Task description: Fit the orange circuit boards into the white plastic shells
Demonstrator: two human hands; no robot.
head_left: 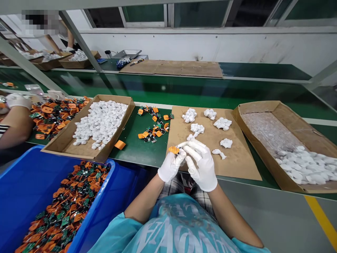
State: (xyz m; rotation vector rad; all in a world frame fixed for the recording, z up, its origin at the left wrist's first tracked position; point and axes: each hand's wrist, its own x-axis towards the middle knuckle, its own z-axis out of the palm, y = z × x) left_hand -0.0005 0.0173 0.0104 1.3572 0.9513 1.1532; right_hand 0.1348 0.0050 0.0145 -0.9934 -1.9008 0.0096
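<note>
Both my hands wear white gloves and meet over the front edge of a cardboard sheet [210, 165]. In my left hand [169, 168], between thumb and fingers, is an orange plastic part [173, 150] with something dark at its side. My right hand [202, 164] curls in against the left fingertips; what its fingers pinch, if anything, is hidden. Lumps of white putty [222, 123] lie on the cardboard beyond my hands. A small strip of white putty [219, 153] sits to the right of my right hand. Loose orange parts with circuit boards [155, 133] lie left of the cardboard.
A cardboard tray of white pieces [126, 116] stands left, another [284, 181] right. A blue bin [112, 172] holding orange parts and circuit boards is at lower left. Behind it is a heap of orange parts [52, 114], near a co-worker's gloved hand [19, 101]. A metal post [81, 42] rises behind.
</note>
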